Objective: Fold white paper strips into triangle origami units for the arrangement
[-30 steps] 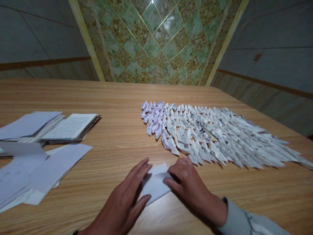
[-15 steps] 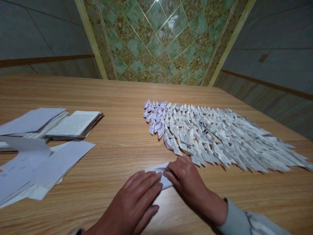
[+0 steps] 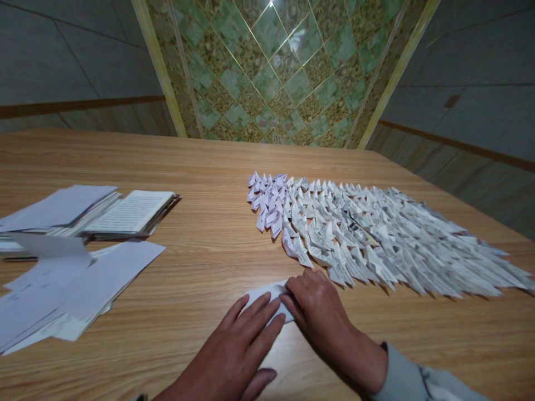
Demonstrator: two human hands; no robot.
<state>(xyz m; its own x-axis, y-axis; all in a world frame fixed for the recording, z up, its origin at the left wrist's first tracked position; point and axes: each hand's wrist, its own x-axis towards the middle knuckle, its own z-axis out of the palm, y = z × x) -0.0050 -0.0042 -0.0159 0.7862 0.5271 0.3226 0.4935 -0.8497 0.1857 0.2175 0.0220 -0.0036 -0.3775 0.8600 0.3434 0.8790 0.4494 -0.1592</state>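
Observation:
A small folded sheet of white paper (image 3: 259,292) lies on the wooden table in front of me, partly covered by both hands. My left hand (image 3: 240,345) rests flat on it with the fingers stretched out and a little spread. At the paper's right end, my right hand (image 3: 320,312) pinches the edge between thumb and curled fingers. Just beyond the right hand are rows of folded paper boats (image 3: 359,228), most of them white with print. A lilac group of boats (image 3: 267,197) stands at the left end of these rows.
Loose white sheets (image 3: 112,273) lie on the left of the table (image 3: 200,223). Behind them are a stack of paper (image 3: 62,206) and a printed pad of pages (image 3: 131,211). A green tiled wall (image 3: 267,78) rises past the table's far edge.
My left hand's fingers have spread and slid slightly to the right over the folded paper. The right hand keeps its pinch. The whole view has shifted a little.

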